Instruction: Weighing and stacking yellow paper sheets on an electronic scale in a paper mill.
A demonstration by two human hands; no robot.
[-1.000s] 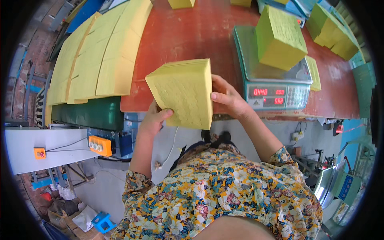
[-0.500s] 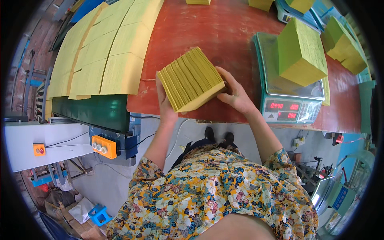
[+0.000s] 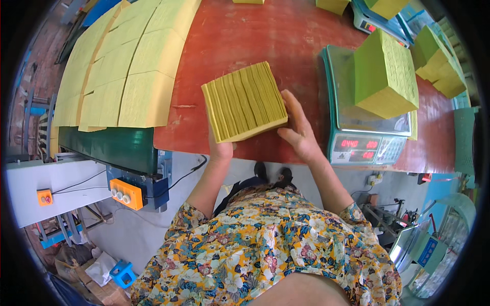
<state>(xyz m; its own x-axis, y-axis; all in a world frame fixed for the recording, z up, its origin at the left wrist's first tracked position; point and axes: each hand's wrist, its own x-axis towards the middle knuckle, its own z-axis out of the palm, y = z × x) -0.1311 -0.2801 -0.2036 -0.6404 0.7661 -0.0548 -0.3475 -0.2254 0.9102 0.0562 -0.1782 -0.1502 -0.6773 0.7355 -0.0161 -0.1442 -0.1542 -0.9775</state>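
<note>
A thick stack of yellow sheets [image 3: 245, 101] is held on edge over the near side of the red table [image 3: 245, 35], its sheet edges facing up. My left hand [image 3: 220, 147] supports the stack from below at its near left corner. My right hand [image 3: 298, 130] presses flat against its right side. To the right, a green-topped block of stacked yellow sheets [image 3: 385, 76] rests on a digital scale [image 3: 365, 140] with a lit red display.
Large yellow sheets [image 3: 122, 76] lie overlapped on a green conveyor [image 3: 109, 145] at the left, with an orange button box [image 3: 125, 194] below it. More yellow-green stacks [image 3: 439, 66] sit at the far right of the table. The floor holds cables and machine frames.
The stack was first held up with its broad face toward me near the table edge. It has tipped so its edges face up and moved forward over the table, both hands staying on it.
</note>
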